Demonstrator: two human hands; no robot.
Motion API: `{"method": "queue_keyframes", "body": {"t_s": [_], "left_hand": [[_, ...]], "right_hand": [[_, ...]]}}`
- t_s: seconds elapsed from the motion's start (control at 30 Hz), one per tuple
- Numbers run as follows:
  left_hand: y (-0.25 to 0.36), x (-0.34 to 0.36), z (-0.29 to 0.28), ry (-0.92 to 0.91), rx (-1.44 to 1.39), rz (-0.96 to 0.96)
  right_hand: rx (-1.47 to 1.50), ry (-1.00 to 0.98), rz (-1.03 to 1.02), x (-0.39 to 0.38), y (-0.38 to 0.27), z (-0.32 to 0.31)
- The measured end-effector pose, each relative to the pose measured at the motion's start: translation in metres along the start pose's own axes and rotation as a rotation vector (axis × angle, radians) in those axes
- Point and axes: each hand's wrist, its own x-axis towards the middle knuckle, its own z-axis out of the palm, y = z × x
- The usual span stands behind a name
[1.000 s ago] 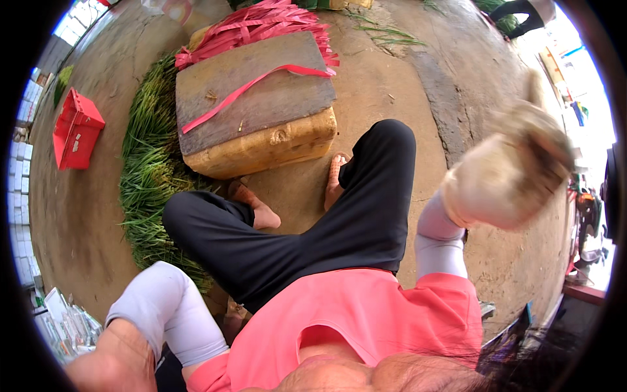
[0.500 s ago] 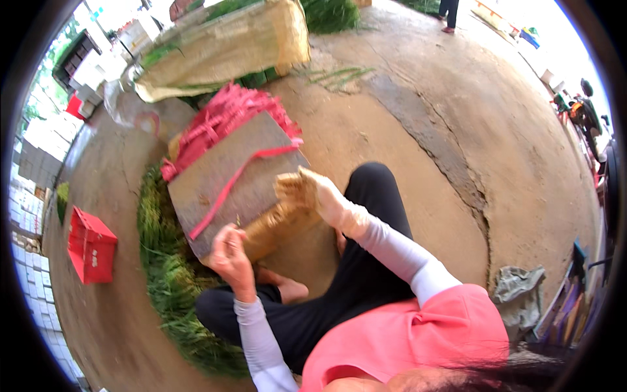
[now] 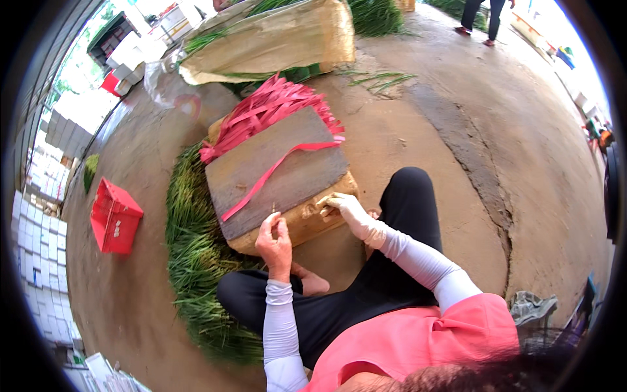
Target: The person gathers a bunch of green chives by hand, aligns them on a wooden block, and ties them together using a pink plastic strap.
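My bare left hand (image 3: 274, 247) is raised at the near left edge of a board (image 3: 258, 176), its thumb and fingers pinched together. A tiny speck shows at its fingertips, too small to name. My right hand (image 3: 348, 212), in a pale glove with stained fingers, is by the board's near right corner, its fingers curled in; whatever they may hold is hidden. Across the board lies one pink strip (image 3: 268, 175), touched by neither hand. The board rests on a brown, worn block (image 3: 307, 219) in front of my crossed legs. A heap of pink strips (image 3: 277, 108) lies along its far edge.
Long green stalks (image 3: 196, 242) lie in a row to the left, with a red crate (image 3: 116, 217) beyond them. A wrapped bundle of greens (image 3: 274, 42) lies ahead. White boxes (image 3: 42, 274) are stacked at far left. Another person's legs (image 3: 482, 16) show at far right.
My right hand has drawn lower and its spread fingers have curled in. My left hand stays pinched near the board's edge. The whole view has shifted, and the pink strip lies where it was.
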Motion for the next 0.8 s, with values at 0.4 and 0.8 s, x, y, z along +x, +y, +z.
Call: {"method": "queue_keyframes", "body": {"t_s": [0.4,0.8], "left_hand": [[-0.009,-0.002,0.003,0.011,-0.023,-0.092],[-0.009,0.0,0.001,0.02,-0.015,-0.097]], "right_hand": [[-0.498,0.109,0.201,-0.01,-0.008,0.024],[-1.159,0.047,-0.128,-0.018,-0.001,0.03]]}}
